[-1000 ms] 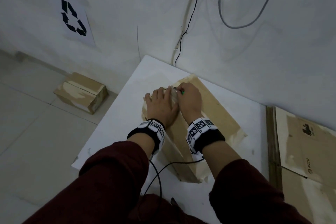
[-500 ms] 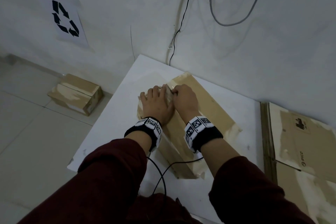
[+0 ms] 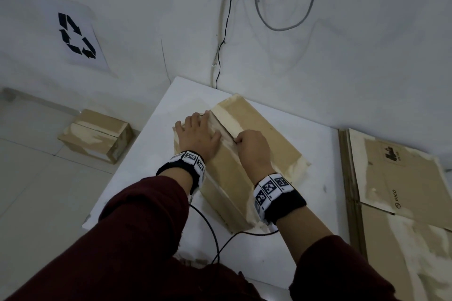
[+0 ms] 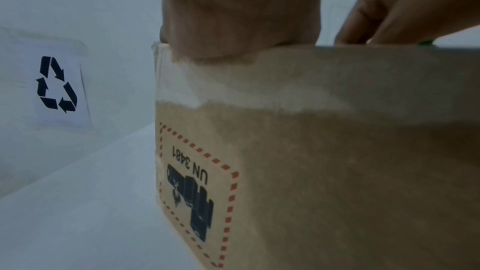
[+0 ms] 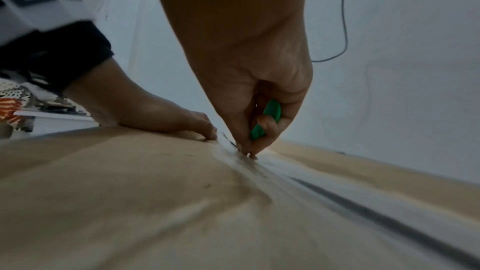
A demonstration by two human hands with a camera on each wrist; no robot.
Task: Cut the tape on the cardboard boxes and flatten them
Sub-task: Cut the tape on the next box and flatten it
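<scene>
Taped cardboard box (image 3: 259,134): my left hand (image 3: 198,137) flat, pressing; right hand (image 3: 252,146) gripping green cutter (image 5: 267,118); I keep blade shallow along seam.

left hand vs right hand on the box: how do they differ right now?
The left hand lies flat, fingers straight, pressing the cardboard box top; the right hand is curled into a fist. The left hand holds nothing; the right hand grips a green cutter, tip down at the taped centre seam. Both rest on the same box top, either side of that seam.
</scene>
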